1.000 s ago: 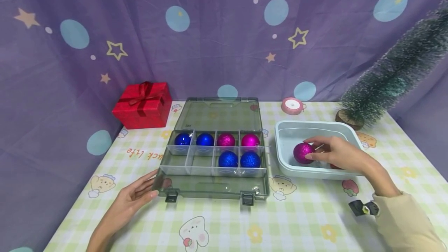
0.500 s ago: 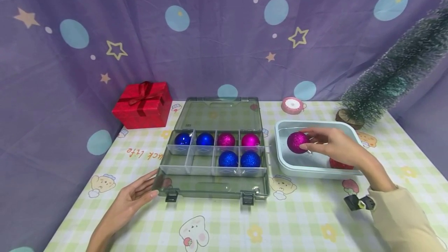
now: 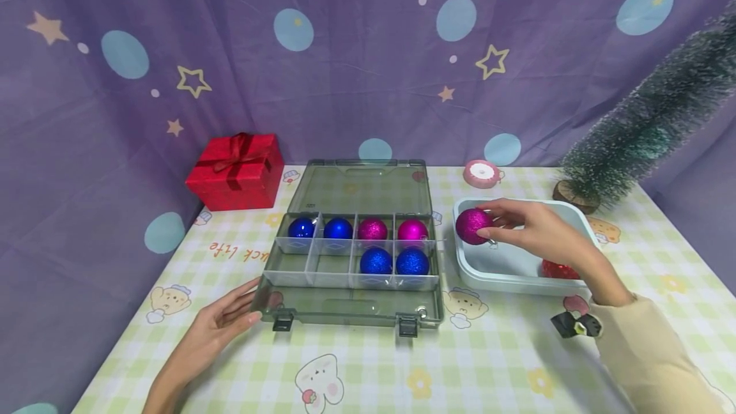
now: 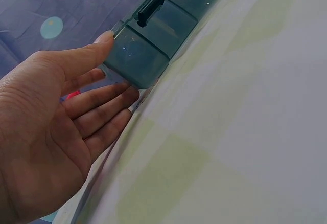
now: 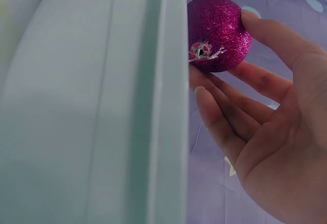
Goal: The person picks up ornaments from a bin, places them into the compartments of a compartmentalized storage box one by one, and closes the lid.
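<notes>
Over the left part of the pale blue tub (image 3: 517, 284), my right hand (image 3: 537, 229) pinches a magenta glitter bauble (image 3: 473, 227) between thumb and fingers. In the right wrist view, the bauble's silver cap and hanger (image 5: 202, 51) point toward the camera. A red bauble (image 3: 559, 269) lies in the tub, partly hidden by the hand. My left hand (image 3: 214, 326) rests at the front left corner of a clear grey divided case (image 3: 345, 305), its fingers nearly straight along the corner. The open case holds blue baubles (image 3: 376, 262) and magenta baubles (image 3: 412, 231), one per compartment.
A red gift box (image 3: 236, 174) stands at the back left. Behind the tub lies a pink ribbon roll (image 3: 482, 174). A small frosted tree (image 3: 638, 126) on a wooden base leans at the right. A checked cloth (image 3: 368, 375) covers the table; a purple curtain hangs behind.
My right hand has lifted the magenta glitter bauble and carried it left, toward the tub's left rim. More of the red bauble now shows. The left hand stays at the case.
</notes>
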### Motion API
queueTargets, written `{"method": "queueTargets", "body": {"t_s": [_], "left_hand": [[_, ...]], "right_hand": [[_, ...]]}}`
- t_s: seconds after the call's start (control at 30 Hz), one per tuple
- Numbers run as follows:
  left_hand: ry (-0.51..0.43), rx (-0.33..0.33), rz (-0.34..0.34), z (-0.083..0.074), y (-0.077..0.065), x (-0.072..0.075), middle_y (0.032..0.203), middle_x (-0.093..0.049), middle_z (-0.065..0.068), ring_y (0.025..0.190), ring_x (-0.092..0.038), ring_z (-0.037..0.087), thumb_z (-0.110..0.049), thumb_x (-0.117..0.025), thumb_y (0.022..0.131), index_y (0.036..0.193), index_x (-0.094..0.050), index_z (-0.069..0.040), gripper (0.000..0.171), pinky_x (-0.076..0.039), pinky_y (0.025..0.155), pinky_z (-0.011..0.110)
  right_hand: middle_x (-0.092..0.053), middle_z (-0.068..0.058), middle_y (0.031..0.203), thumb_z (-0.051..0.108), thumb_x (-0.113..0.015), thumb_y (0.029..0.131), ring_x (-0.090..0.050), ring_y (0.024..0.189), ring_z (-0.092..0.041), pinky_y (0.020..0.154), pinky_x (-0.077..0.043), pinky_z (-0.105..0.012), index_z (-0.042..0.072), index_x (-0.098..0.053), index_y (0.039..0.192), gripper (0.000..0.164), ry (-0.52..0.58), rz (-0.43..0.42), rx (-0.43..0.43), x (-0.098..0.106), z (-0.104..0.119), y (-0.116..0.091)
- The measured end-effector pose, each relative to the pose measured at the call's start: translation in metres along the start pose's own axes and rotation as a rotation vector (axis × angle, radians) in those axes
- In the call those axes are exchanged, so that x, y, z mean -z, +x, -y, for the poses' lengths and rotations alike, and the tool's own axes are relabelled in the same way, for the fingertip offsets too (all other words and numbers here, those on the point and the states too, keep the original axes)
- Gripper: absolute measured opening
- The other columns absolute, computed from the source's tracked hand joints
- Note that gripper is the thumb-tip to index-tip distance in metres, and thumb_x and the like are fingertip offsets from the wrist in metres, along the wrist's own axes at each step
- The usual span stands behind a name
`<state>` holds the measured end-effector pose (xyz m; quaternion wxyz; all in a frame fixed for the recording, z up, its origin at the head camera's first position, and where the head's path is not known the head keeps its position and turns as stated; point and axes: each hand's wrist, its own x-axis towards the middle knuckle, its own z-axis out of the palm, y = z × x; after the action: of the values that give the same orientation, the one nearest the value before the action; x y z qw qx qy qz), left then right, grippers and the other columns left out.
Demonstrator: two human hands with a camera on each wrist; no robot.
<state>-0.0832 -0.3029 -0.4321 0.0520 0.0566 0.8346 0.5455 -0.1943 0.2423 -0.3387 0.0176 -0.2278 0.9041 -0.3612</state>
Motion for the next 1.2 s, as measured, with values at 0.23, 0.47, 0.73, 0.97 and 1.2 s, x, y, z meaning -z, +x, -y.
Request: {"method": "queueTargets", "body": {"t_s": [0.23,0.47,0.73,0.97,1.2], "left_hand": [[-0.005,-0.008,0.005,-0.001,0.001,0.0,0.148,-0.053,0.025,0.123,-0.055,-0.003,-0.017,-0.066,0.105,0.158,-0.043,-0.006,0.059,-0.052,0.094,0.021],[-0.001,-0.008,0.004,-0.001,0.003,0.0,0.149,-0.052,0.024,0.123,-0.055,-0.003,-0.017,-0.066,0.105,0.158,-0.043,-0.006,0.059,-0.052,0.093,0.021],[0.013,-0.002,0.003,-0.002,0.002,0.001,0.151,-0.05,0.023,0.123,-0.053,-0.006,-0.018,-0.066,0.105,0.158,-0.043,-0.007,0.059,-0.051,0.094,0.02],[-0.004,-0.016,0.004,0.0,0.001,0.001,0.148,-0.053,0.024,0.123,-0.055,-0.003,-0.016,-0.066,0.105,0.158,-0.043,-0.006,0.059,-0.052,0.094,0.021],[-0.004,-0.012,0.001,0.0,0.0,0.0,0.147,-0.054,0.024,0.123,-0.056,-0.002,-0.017,-0.066,0.104,0.158,-0.043,-0.006,0.059,-0.052,0.093,0.021]], "right_hand": [[-0.074,-0.001,0.117,0.023,-0.078,0.097,-0.071,0.095,-0.013,0.084,-0.056,-0.029,0.011,-0.069,0.135,0.042,0.064,0.015,0.063,-0.005,0.008,0.011],[-0.076,-0.001,0.112,0.023,-0.078,0.096,-0.072,0.095,-0.013,0.085,-0.057,-0.034,0.011,-0.07,0.134,0.04,0.083,0.026,0.08,-0.013,0.015,0.021],[-0.074,-0.005,0.121,0.022,-0.079,0.095,-0.071,0.102,-0.019,0.089,-0.058,-0.038,0.009,-0.07,0.134,0.042,0.132,0.041,0.112,-0.028,0.019,0.033],[-0.075,-0.005,0.116,0.02,-0.078,0.095,-0.072,0.098,-0.018,0.086,-0.058,-0.04,0.005,-0.069,0.134,0.042,0.174,0.066,0.145,-0.041,0.028,0.045],[-0.074,-0.008,0.118,0.02,-0.079,0.095,-0.072,0.1,-0.021,0.088,-0.058,-0.044,0.003,-0.068,0.134,0.045,0.193,0.1,0.168,-0.055,0.039,0.055]]}}
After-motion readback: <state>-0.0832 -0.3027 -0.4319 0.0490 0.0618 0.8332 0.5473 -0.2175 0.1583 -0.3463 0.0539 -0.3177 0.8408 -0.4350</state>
